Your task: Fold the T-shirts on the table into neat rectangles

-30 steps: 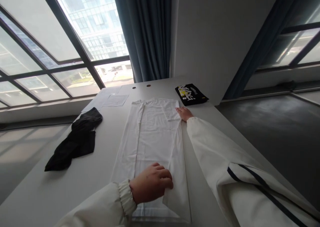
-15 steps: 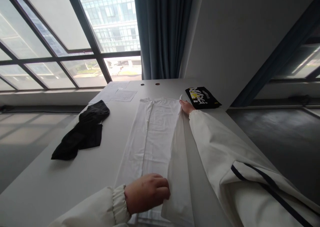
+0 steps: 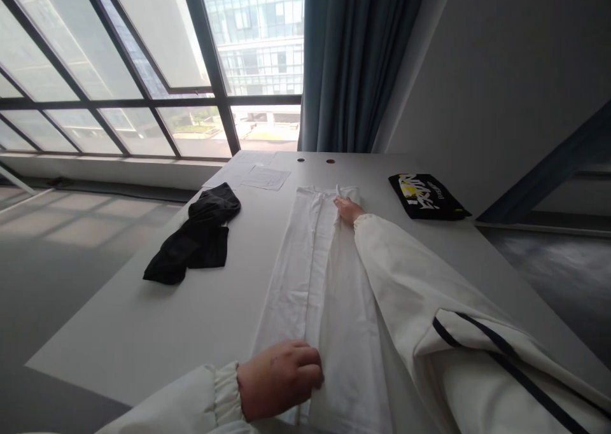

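Note:
A long white garment (image 3: 298,275) lies lengthwise on the table in front of me, with a seam running down its length. Whether it is trousers or a shirt I cannot tell. At its far end my right hand (image 3: 349,210) pinches a raised edge of the cloth, whose tip stands up above the fingers. My left hand (image 3: 281,380) is closed at the near end, fingers curled on the same edge, fingertips partly hidden. Between the two hands the edge lies over the garment's middle, beside the seam.
On the white table (image 3: 119,332), a crumpled black garment (image 3: 193,237) lies to the left. Paper sheets (image 3: 265,177) rest at the back left, near two round holes. A black printed packet (image 3: 427,196) lies at the right. Behind are a blue curtain (image 3: 353,65) and windows.
Both hands have brought the garment's right edge leftward over its middle, the right hand leaving the far right corner. My view has turned left, so the surroundings appear shifted right.

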The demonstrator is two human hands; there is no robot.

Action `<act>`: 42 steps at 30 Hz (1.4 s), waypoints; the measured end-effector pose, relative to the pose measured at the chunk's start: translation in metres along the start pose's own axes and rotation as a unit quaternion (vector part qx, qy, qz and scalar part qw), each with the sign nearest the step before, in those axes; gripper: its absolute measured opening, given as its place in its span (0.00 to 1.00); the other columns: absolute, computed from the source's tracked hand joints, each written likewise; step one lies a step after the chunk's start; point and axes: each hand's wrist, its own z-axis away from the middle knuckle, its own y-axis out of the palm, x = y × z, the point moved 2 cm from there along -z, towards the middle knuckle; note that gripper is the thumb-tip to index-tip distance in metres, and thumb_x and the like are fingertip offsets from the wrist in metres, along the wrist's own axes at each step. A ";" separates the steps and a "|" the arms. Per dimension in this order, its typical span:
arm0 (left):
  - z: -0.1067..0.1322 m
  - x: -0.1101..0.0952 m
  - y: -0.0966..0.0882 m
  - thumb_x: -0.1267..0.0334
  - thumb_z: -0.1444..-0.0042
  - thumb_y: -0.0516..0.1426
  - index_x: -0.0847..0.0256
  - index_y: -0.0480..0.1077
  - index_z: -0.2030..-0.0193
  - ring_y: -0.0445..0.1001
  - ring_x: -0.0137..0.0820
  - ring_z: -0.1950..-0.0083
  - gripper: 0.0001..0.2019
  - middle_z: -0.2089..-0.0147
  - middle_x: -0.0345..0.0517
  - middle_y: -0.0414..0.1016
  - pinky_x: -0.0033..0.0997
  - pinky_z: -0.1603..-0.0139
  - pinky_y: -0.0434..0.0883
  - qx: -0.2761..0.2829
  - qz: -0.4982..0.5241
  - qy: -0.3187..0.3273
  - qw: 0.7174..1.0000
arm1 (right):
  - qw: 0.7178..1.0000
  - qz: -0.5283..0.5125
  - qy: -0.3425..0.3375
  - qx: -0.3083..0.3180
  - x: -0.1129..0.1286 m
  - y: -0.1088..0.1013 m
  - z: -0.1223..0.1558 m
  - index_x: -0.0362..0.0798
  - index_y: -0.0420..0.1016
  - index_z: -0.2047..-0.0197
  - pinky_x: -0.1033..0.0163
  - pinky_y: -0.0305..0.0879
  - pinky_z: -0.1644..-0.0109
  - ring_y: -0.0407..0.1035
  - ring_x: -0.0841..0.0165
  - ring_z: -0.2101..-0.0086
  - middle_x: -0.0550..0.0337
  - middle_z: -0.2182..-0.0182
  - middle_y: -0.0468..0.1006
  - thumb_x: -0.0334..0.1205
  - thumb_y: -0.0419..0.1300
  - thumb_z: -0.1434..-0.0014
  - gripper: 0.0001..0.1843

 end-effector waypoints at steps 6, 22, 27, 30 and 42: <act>0.001 0.015 0.021 0.71 0.35 0.58 0.57 0.72 0.57 0.82 0.31 0.55 0.05 0.53 0.42 0.84 0.27 0.45 0.76 0.009 0.108 0.024 0.994 | 0.991 0.007 0.105 0.088 0.008 0.026 0.001 0.49 0.60 0.23 0.30 0.52 0.28 0.57 0.40 0.29 0.43 0.26 0.63 0.56 0.46 0.25 0.35; -0.025 0.027 -0.002 0.66 0.36 0.59 0.56 0.66 0.32 0.79 0.41 0.45 0.25 0.46 0.50 0.79 0.42 0.39 0.74 0.021 0.097 -0.260 0.960 | 0.995 0.001 0.013 -0.103 0.049 -0.044 0.217 0.54 0.80 0.40 0.31 0.55 0.26 0.57 0.46 0.30 0.48 0.36 0.73 0.44 0.57 0.35 0.23; -0.031 0.024 0.000 0.66 0.35 0.58 0.57 0.67 0.34 0.80 0.41 0.46 0.22 0.48 0.50 0.81 0.43 0.40 0.73 0.018 0.068 -0.284 0.956 | 0.995 -0.024 -0.005 -0.099 0.102 -0.070 0.311 0.59 0.82 0.46 0.34 0.67 0.37 0.70 0.48 0.43 0.48 0.47 0.79 0.42 0.59 0.35 0.17; -0.029 0.026 0.004 0.66 0.35 0.59 0.57 0.69 0.35 0.79 0.42 0.46 0.22 0.50 0.50 0.81 0.44 0.40 0.73 0.001 0.045 -0.268 0.962 | 0.997 -0.033 -0.025 -0.063 0.133 -0.072 0.342 0.59 0.83 0.51 0.40 0.72 0.44 0.73 0.52 0.52 0.50 0.56 0.80 0.41 0.61 0.34 0.11; -0.023 0.051 0.010 0.64 0.38 0.62 0.54 0.73 0.36 0.70 0.45 0.32 0.23 0.34 0.53 0.74 0.49 0.29 0.65 -0.072 -0.003 -0.188 0.980 | 0.997 -0.043 -0.060 0.002 0.159 -0.069 0.365 0.53 0.83 0.48 0.42 0.68 0.36 0.72 0.54 0.43 0.47 0.44 0.79 0.39 0.63 0.37 0.15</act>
